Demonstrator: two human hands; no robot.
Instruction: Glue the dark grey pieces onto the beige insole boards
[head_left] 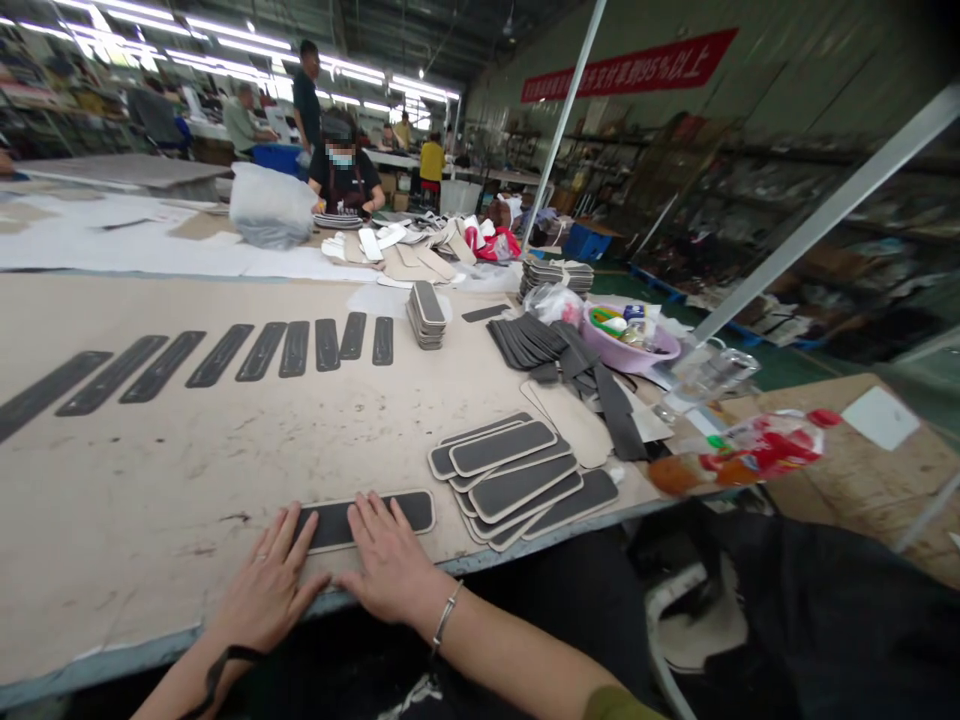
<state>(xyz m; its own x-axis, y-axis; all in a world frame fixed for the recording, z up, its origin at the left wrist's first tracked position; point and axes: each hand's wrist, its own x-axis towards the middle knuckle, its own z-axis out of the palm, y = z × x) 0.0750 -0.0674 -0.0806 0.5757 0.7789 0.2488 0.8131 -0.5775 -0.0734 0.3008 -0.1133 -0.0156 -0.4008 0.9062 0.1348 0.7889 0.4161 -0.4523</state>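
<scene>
A long dark grey panel with a beige border (pixel 411 510) lies flat on the table near its front edge. Over its left end rests my left hand (pixel 270 580), fingers stretched out and a ring on one of them. My right hand (pixel 386 550) presses flat on the panel's middle, fingers extended, a bracelet at the wrist. Just right of the panel is a loose fanned pile of similar bordered panels (pixel 517 475). Farther back, a row of separate dark strips (pixel 259 350) with a shiny surface crosses the table.
Behind stands a small stack of panels (pixel 427 315). To the right are dark loose pieces (pixel 532 345), a pink basin (pixel 630 350) of small items, and bottles, one with orange drink (pixel 697 470). A co-worker (pixel 345 175) sits across the table. A metal pole (pixel 566 120) rises at the right.
</scene>
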